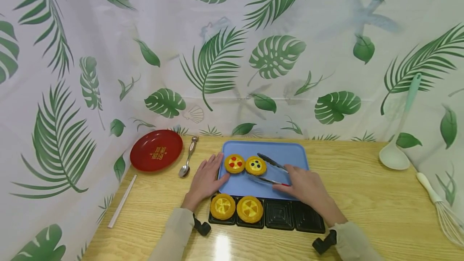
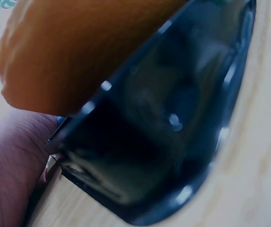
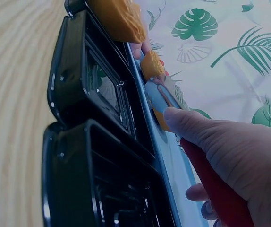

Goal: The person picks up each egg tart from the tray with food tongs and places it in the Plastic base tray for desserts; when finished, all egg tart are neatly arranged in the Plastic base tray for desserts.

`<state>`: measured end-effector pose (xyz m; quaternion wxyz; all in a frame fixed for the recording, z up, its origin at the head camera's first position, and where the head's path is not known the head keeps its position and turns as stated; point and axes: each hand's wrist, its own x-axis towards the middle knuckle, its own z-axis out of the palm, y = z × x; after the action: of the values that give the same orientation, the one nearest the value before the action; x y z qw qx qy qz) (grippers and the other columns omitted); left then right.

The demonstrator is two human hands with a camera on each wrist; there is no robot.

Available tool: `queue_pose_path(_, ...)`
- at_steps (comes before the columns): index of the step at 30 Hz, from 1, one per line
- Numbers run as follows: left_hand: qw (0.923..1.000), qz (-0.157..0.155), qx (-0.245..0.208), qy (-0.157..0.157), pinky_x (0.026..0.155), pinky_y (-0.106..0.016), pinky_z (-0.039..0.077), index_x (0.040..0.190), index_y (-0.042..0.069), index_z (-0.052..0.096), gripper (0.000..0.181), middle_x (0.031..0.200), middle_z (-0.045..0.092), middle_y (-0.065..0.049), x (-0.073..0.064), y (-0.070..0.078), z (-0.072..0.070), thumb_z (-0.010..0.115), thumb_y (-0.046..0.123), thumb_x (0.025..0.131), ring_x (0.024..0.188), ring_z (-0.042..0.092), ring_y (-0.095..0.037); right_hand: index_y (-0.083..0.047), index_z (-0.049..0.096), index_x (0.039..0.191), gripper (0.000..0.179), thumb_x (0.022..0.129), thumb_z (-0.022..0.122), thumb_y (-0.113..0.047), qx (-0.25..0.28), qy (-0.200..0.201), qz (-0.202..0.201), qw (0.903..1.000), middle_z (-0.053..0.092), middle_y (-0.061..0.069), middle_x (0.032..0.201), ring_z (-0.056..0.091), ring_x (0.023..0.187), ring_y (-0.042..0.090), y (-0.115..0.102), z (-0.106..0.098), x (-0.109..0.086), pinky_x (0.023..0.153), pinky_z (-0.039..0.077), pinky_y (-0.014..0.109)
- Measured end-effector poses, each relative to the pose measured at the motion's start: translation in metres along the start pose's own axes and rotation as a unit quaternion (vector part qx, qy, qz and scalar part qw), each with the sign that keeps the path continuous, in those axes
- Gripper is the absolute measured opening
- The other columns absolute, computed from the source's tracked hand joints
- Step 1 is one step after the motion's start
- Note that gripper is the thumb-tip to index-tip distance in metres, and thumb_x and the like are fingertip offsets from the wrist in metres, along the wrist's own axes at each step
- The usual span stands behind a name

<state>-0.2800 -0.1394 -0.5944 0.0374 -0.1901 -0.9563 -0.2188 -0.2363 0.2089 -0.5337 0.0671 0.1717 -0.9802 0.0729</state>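
Blueberry tart (image 1: pixel 255 166) is sitting on the blue tray (image 1: pixel 291 151) between parted tongs (image 1: pixel 272 162), right hand (image 1: pixel 305 184) clamping fingers round them, left hand (image 1: pixel 206 179) resting fingers outstretched at the rim, the likely grasp next calling for a squeeze.

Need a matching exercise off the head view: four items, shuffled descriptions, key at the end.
Items
1. tongs
2. plate
3. ladle
4. compartment tray

Descriptions
A. red, with gold characters
B. black, with tarts in its two left compartments
C. held in the right hand
D. white bowl, pale green handle end

Pairs: 1-C, 2-A, 3-D, 4-B
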Motion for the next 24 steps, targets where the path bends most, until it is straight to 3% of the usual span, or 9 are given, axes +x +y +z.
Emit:
queue_pose_path(12, 1.0, 0.004, -0.002, 0.0, 0.129, -0.048, 0.015, 0.168, 0.014, 0.021, 0.084, 0.171, 0.027, -0.001, -0.0014, -0.0004, 0.001, 0.047, 0.06, 0.103, 0.16, 0.021, -0.024, -0.006, 0.069, 0.12, 0.067, 0.088, 0.074, -0.064, -0.002, -0.002, -0.014, 0.9999, 0.058, 0.001, 0.068, 0.044, 0.052, 0.013, -0.0029, 0.0027, 0.0013, 0.04, 0.035, 0.028)
queue_pose_path(24, 1.0, 0.002, -0.004, 0.001, 0.129, -0.048, 0.015, 0.168, 0.013, 0.022, 0.084, 0.171, 0.028, -0.003, -0.0006, 0.0021, -0.0024, 0.048, 0.06, 0.103, 0.16, 0.02, -0.024, -0.009, 0.072, 0.119, 0.061, 0.089, 0.073, -0.061, -0.011, 0.012, -0.024, 0.9996, 0.05, -0.004, 0.062, 0.043, 0.052, 0.011, -0.0007, -0.0017, -0.002, 0.04, 0.034, 0.028)
